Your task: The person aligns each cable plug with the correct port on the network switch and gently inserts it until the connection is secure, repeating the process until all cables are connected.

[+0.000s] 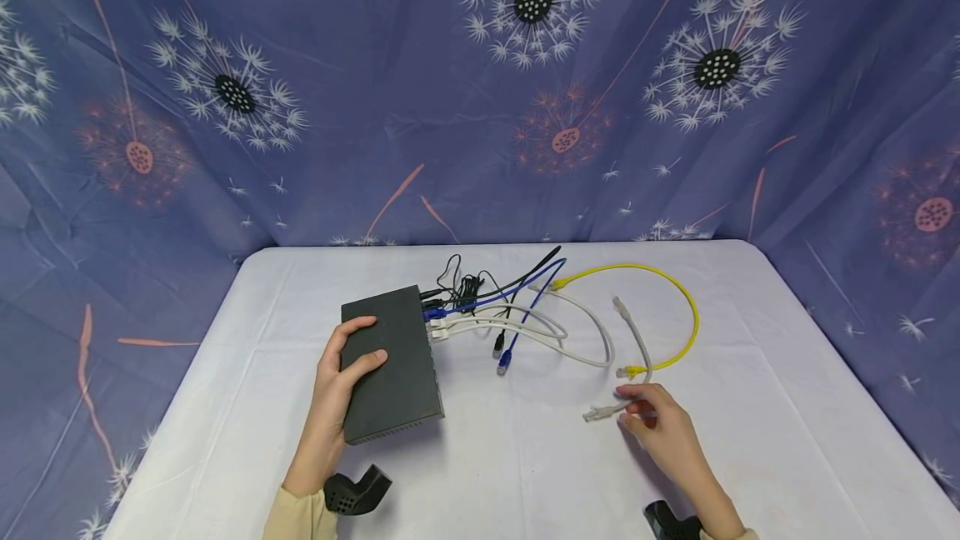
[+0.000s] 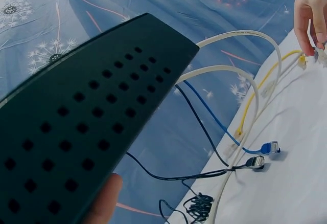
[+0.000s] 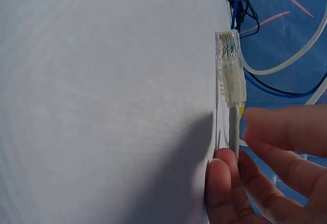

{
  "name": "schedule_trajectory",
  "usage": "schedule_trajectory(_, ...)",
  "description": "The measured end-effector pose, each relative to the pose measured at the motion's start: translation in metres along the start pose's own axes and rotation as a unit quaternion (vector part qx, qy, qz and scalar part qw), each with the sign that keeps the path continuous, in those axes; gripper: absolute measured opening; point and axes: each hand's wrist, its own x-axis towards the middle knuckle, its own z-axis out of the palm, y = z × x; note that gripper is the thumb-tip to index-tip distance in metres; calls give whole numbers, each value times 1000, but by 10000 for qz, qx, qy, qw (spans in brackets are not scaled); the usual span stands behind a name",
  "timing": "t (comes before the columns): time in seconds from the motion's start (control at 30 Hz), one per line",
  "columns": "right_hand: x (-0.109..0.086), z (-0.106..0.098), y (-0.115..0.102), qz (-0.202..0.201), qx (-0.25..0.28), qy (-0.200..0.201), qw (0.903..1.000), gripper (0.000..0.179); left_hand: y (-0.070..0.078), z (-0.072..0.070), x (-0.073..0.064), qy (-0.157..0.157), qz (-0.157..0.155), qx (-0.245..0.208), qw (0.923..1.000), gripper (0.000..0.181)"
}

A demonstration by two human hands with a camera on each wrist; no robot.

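My left hand [image 1: 332,390] grips a black network switch [image 1: 393,365] by its left side, thumb and a finger lying on its top. In the left wrist view the vented side of the switch [image 2: 97,101] fills the left part, one fingertip showing below it. Black, blue [image 1: 468,305] and white network cables [image 1: 540,332] run out of the switch's right side. My right hand [image 1: 663,427] holds a short grey network cable [image 1: 637,340] just behind one plug. That clear plug [image 3: 231,68] points away from the fingers in the right wrist view.
A yellow network cable [image 1: 693,315] curves across the right of the white table [image 1: 525,473]. Loose blue [image 1: 506,361] and black plugs [image 1: 498,345] lie right of the switch. Behind them sits a bundled thin black cord [image 1: 468,292]. A dandelion-patterned curtain [image 1: 420,90] hangs behind.
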Motion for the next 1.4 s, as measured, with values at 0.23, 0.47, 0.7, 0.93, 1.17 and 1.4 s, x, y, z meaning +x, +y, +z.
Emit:
schedule_trajectory(0.23, -1, 1, 0, -325, -51, 344, 9989, 34, -1, 0, -1, 33, 31, 105, 9999, 46)
schedule_trajectory(0.47, 1, -4, -4, -1029, 275, 769, 9913, 39, -3, 1, 0, 94, 99, 221, 9997, 47)
schedule_trajectory(0.7, 3, -14, -14, -1470, 651, 773, 9840, 40, -5, 2, 1, 111, 118, 206, 9997, 47)
schedule_trajectory(0.93, 5, -20, -22, -2009, 569, 856, 9742, 44, -7, 3, 1, 128, 152, 242, 9995, 47)
schedule_trajectory(1.17, 7, -26, -32, -2213, 724, 1079, 9665, 42, -8, 3, 0, 106, 127, 173, 9997, 47)
schedule_trajectory(1.4, 11, -35, -62, -2799, 983, 1603, 9414, 35, -9, 4, 0, 66, 157, 193, 9997, 47)
